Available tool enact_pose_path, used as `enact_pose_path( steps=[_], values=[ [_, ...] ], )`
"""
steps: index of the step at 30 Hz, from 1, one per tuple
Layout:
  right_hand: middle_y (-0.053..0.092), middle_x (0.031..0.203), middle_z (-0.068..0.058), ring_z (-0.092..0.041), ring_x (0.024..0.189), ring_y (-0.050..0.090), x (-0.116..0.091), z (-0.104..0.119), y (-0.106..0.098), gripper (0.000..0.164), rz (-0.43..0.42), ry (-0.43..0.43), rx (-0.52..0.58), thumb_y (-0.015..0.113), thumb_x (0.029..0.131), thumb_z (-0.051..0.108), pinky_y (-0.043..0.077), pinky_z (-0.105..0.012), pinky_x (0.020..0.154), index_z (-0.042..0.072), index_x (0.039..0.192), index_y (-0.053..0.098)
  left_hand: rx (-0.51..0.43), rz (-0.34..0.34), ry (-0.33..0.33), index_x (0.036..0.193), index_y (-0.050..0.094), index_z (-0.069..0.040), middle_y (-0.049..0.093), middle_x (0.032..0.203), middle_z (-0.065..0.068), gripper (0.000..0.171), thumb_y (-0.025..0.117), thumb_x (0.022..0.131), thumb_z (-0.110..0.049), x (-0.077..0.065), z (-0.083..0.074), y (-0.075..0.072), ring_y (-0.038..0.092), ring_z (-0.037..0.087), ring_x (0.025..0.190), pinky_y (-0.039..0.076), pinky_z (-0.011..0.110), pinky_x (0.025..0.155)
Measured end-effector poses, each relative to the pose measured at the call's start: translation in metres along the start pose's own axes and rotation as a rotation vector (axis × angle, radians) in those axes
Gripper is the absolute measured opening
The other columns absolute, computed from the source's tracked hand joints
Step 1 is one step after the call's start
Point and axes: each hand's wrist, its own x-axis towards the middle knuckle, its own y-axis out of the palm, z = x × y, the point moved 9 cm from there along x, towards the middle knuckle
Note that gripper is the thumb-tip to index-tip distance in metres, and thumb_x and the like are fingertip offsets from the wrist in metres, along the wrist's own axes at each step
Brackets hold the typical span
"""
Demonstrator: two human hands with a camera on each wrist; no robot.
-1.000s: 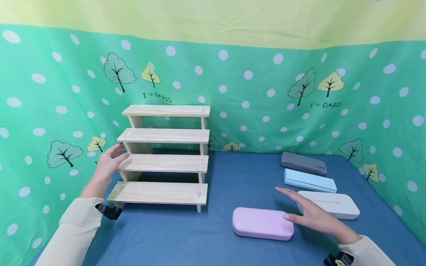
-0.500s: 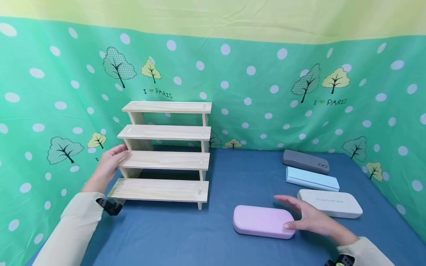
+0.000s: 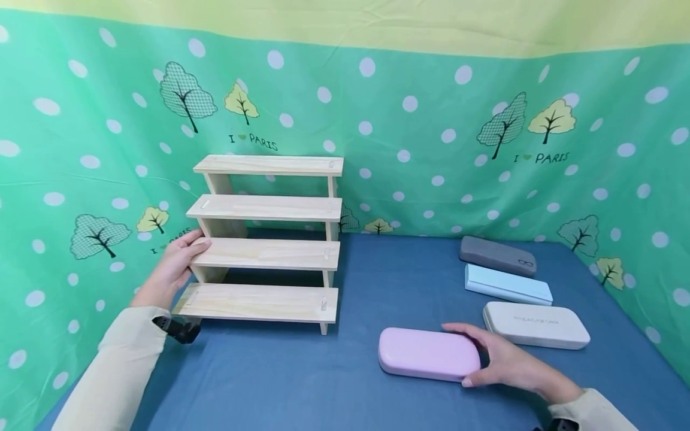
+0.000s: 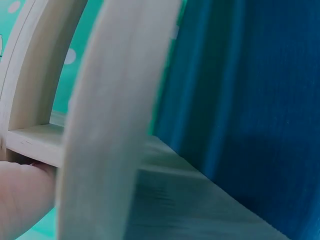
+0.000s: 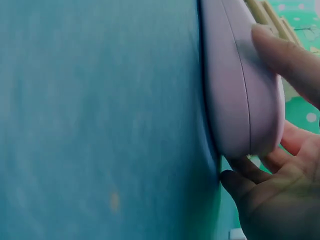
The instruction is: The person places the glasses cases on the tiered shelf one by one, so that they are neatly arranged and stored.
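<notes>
A four-tier step-shaped wooden display rack (image 3: 264, 207) stands on the left of the table. My left hand (image 3: 173, 264) grips its left side at the second tier from the bottom, thumb on top of the board and fingers behind the side panel. In the left wrist view part of that hand (image 4: 25, 197) shows beside the rack's wood (image 4: 107, 120). A lilac glasses case (image 3: 426, 353) lies flat in front of the rack, to the right. Around its right end my right hand (image 3: 509, 362) holds it, thumb (image 5: 280, 52) on the near side and fingers on the far side.
To the right lie a white glasses case (image 3: 539, 323), a light blue case (image 3: 507, 284) and a grey case (image 3: 496, 255), one behind another. Blue cloth (image 3: 302, 383) covers the table. A green polka-dot curtain (image 3: 409, 149) closes off the back and sides.
My right hand has lowered onto the lilac case's right end, its thumb and fingers closing round it. My left hand has come down slightly and taken hold of the rack. The head view has tilted downward.
</notes>
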Motion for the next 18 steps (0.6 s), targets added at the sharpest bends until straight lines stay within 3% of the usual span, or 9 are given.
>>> enact_pose_path(
  steps=[9,14,16,18],
  values=[
    [0.045,0.136,-0.016,-0.003,0.111,0.046,0.004,-0.001,0.004,0.069,-0.018,-0.02,0.02,0.079,0.075,0.017,0.035,-0.015,0.088,0.015,0.135,0.046,-0.087,-0.01,-0.006,0.15,0.009,-0.002,0.003,0.153,0.025,0.074,0.057,0.095,-0.018,-0.003,-0.002,0.003,0.057,-0.012,0.084,0.047,0.011,0.071],
    [0.047,0.134,-0.019,-0.004,0.11,0.046,0.005,0.002,0.004,0.068,-0.018,-0.056,0.049,0.079,0.075,0.014,0.035,-0.015,0.087,0.01,0.134,0.047,-0.063,-0.015,-0.007,0.15,0.011,-0.002,0.006,0.153,0.024,0.074,0.057,0.095,-0.02,-0.008,-0.004,0.012,0.056,-0.011,0.086,0.047,0.011,0.071],
    [0.047,0.134,-0.019,-0.003,0.109,0.046,0.004,0.003,0.004,0.068,-0.019,-0.066,0.048,0.079,0.074,0.014,0.035,-0.015,0.087,0.01,0.134,0.047,-0.053,-0.024,-0.01,0.15,0.012,-0.002,0.007,0.153,0.023,0.074,0.057,0.095,-0.021,-0.01,-0.004,0.017,0.055,-0.009,0.089,0.047,0.011,0.074],
    [0.047,0.134,-0.019,-0.003,0.109,0.046,0.004,0.003,0.004,0.069,-0.019,-0.064,0.051,0.08,0.074,0.014,0.035,-0.015,0.087,0.01,0.134,0.048,-0.017,-0.032,-0.017,0.15,0.013,-0.003,0.009,0.154,0.023,0.072,0.056,0.096,-0.022,-0.012,-0.004,0.022,0.054,-0.003,0.101,0.046,0.017,0.085]
  ],
)
